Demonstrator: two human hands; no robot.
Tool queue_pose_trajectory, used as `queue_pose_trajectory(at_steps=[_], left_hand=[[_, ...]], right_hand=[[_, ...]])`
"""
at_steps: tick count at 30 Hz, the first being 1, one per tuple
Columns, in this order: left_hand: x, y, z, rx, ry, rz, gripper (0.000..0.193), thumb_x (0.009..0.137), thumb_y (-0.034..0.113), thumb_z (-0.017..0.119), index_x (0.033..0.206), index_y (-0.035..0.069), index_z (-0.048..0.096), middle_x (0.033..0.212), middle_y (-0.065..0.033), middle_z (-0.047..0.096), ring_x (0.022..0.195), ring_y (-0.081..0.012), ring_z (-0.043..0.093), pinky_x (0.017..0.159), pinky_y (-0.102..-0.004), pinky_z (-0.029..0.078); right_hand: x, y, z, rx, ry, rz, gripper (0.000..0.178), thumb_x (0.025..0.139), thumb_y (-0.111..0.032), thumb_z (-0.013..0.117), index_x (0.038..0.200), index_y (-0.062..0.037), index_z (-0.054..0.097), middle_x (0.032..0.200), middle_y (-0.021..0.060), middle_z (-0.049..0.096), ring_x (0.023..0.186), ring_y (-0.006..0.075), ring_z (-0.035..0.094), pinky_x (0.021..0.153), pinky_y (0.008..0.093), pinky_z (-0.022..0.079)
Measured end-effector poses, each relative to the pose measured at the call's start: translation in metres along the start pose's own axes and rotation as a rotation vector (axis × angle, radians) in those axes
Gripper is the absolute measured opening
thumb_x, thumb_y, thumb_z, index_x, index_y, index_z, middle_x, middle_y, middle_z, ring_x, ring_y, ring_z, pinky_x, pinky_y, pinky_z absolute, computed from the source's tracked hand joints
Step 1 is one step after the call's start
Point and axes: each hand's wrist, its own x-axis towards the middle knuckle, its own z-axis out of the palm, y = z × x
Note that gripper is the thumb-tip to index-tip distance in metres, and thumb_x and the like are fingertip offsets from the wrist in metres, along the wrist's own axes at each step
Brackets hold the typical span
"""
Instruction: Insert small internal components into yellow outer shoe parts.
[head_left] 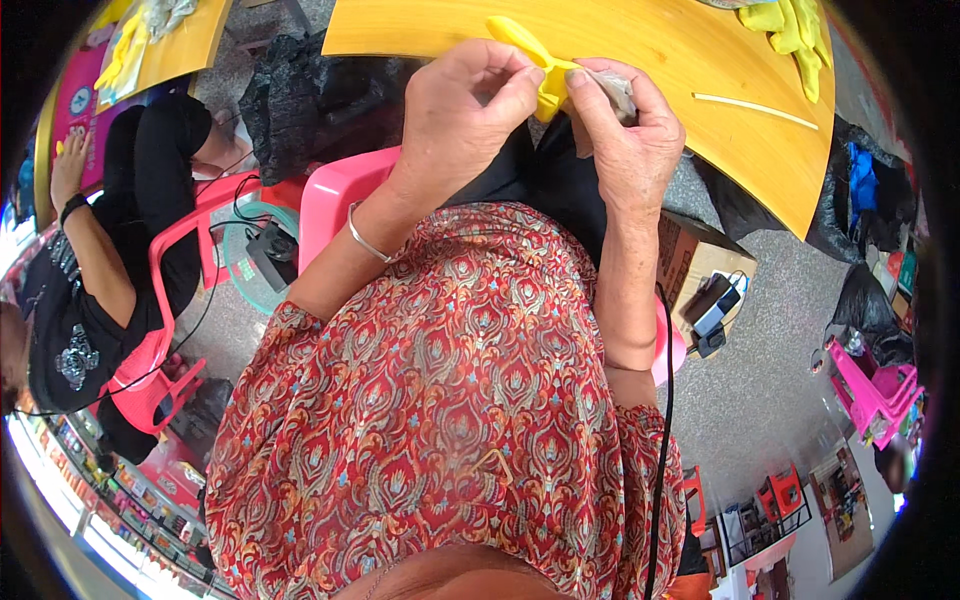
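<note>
My left hand (pixel 462 115) pinches a bright yellow, soft cloth-like piece (pixel 517 40) between thumb and fingertips, over the near edge of the yellow table. One rounded end of the piece points up and to the left; another part hangs down between my hands. The fingertips of my right hand (pixel 632 140) close on the right side of the same piece. A crumpled greyish bit of material (pixel 620 97) is tucked in that hand, partly hidden by the fingers. Its exact kind cannot be made out.
A thin pale stick (pixel 755 110) and more yellow pieces (pixel 795 40) lie on the yellow table (pixel 660 50). Black plastic bags (pixel 290 95) stand at the left. Another person (pixel 100 270) sits beyond a pink chair (pixel 150 370). A cardboard box (pixel 690 265) is on the floor.
</note>
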Motion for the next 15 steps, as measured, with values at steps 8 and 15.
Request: queue_pose_trajectory(at_steps=[8, 15], left_hand=[[0.002, 0.003, 0.008, 0.088, 0.052, 0.017, 0.012, 0.083, 0.01, 0.068, 0.089, 0.0, 0.065, 0.075, -0.0046, 0.067, 0.068, -0.0076, 0.063, 0.063, -0.0225, 0.051], [0.006, 0.007, 0.016, 0.012, 0.031, 0.046, 0.011, 0.084, 0.008, 0.067, 0.09, -0.001, 0.064, 0.076, -0.0027, 0.066, 0.068, -0.0066, 0.062, 0.063, -0.0218, 0.05]], right_hand=[[-0.002, -0.018, -0.017, 0.406, -0.145, 0.055, 0.036, 0.082, 0.0, 0.068, 0.117, 0.0033, 0.059, 0.101, 0.0072, 0.065, 0.091, 0.0107, 0.061, 0.081, 0.0242, 0.049], [-0.009, -0.014, -0.007, 0.424, -0.088, 0.044, 0.026, 0.079, 0.004, 0.071, 0.104, 0.0015, 0.065, 0.097, 0.0057, 0.066, 0.087, 0.0095, 0.061, 0.078, 0.0227, 0.049]])
